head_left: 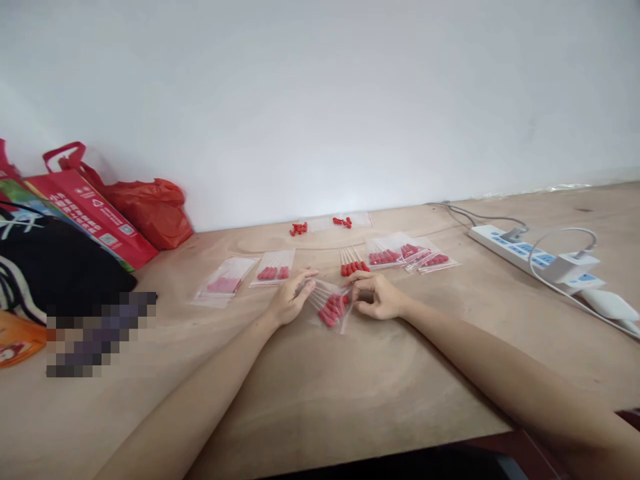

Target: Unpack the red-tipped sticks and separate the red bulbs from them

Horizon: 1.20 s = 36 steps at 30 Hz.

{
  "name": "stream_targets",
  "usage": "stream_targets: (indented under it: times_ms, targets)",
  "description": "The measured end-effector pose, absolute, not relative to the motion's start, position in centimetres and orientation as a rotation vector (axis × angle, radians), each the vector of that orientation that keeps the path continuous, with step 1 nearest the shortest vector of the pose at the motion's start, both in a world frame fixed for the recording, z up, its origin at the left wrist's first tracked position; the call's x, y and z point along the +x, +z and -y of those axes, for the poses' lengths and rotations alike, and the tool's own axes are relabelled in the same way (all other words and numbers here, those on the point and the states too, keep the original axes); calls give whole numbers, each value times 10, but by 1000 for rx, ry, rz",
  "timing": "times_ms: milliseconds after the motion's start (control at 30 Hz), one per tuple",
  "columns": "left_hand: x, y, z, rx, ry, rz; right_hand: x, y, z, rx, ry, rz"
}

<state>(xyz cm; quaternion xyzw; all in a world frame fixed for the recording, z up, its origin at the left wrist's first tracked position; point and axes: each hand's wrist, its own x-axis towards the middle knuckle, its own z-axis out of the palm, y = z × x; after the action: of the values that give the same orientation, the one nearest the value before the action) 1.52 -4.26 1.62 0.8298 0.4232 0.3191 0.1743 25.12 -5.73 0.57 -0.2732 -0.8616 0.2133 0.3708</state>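
Observation:
A clear plastic zip bag [316,319] with several red-bulbed droppers [330,311] in it lies tilted between my hands. My left hand [291,299] grips the bag's left edge between thumb and fingers. My right hand [376,296] is closed at the right edge of the bag, fingers curled close to a red bulb; whether it also pinches that bulb is hidden. Just beyond the right hand, a row of loose droppers [355,268] lies on the table, red bulbs toward me.
Filled bags lie at the left [225,283], beside it another bag [273,268], and more filled bags [400,252] at the right. Loose red bulbs [299,229] sit near the wall. A power strip [530,253] with cables is at right; shopping bags [95,207] stand at left.

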Motion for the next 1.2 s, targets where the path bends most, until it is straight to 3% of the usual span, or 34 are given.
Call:
stream_targets:
  times_ms: [167, 400, 733, 1200]
  targets:
    - [16, 21, 52, 2517, 588, -968, 261, 7, 51, -858, 564, 2121]
    - [15, 20, 64, 2555, 576, -978, 257, 7, 51, -965, 410, 2186]
    - [10, 15, 72, 2530, 678, -1103, 240, 6, 64, -769, 698, 2216]
    - [10, 17, 69, 2511, 648, -1110, 233, 6, 62, -1077, 984, 2062]
